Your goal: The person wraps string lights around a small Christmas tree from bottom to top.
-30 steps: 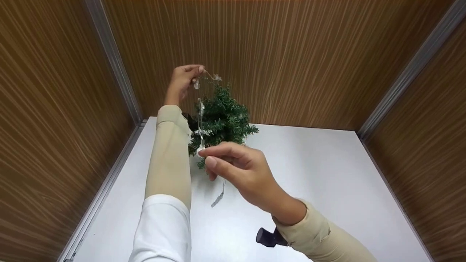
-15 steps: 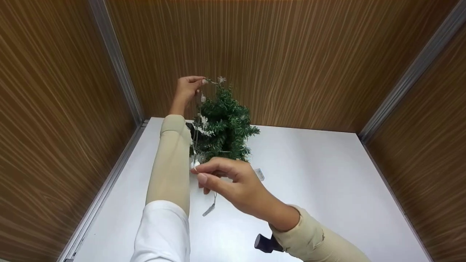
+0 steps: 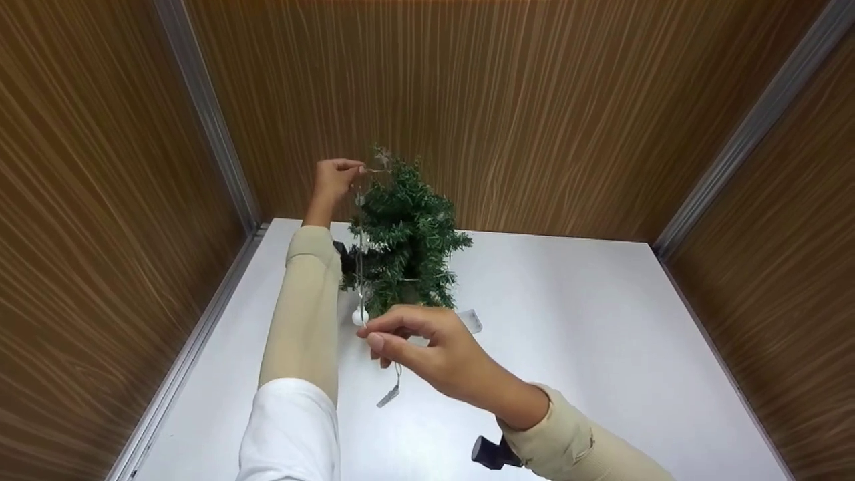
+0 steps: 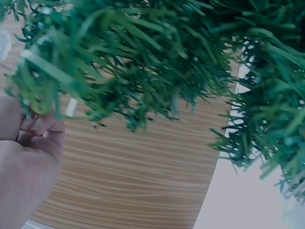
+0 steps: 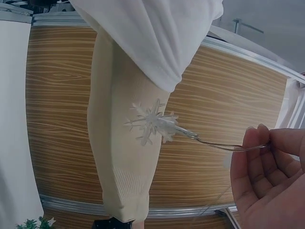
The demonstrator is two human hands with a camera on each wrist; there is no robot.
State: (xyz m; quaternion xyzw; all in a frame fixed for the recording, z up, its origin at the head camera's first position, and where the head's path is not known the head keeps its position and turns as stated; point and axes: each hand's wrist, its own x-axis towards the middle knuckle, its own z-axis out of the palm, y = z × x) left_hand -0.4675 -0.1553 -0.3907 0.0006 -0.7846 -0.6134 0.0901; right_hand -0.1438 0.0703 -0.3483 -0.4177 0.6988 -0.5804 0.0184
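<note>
A small green artificial Christmas tree (image 3: pixel 411 227) stands at the back of the white table. My left hand (image 3: pixel 332 184) pinches a thin wire of a snowflake light string at the tree's upper left; branches partly cover its fingertips in the left wrist view. A clear snowflake (image 3: pixel 383 157) sits by the treetop. The string (image 3: pixel 361 260) runs down from the left hand, in front of the tree, to my right hand (image 3: pixel 427 344). Thumb and fingers there pinch the wire, with another clear snowflake (image 5: pixel 153 122) just beyond them. A loose end piece (image 3: pixel 388 397) dangles below.
A pale, clear box-like piece (image 3: pixel 470 321) lies on the table (image 3: pixel 568 347) behind the right hand. Wood-grain panels (image 3: pixel 507 120) enclose the left, back and right sides. A black wrist camera (image 3: pixel 491 453) sticks out from the right cuff.
Both hands have come down, the right one also a little to the left at first. The string between them now hangs lower, and the treetop snowflake has dropped and shifted left.
</note>
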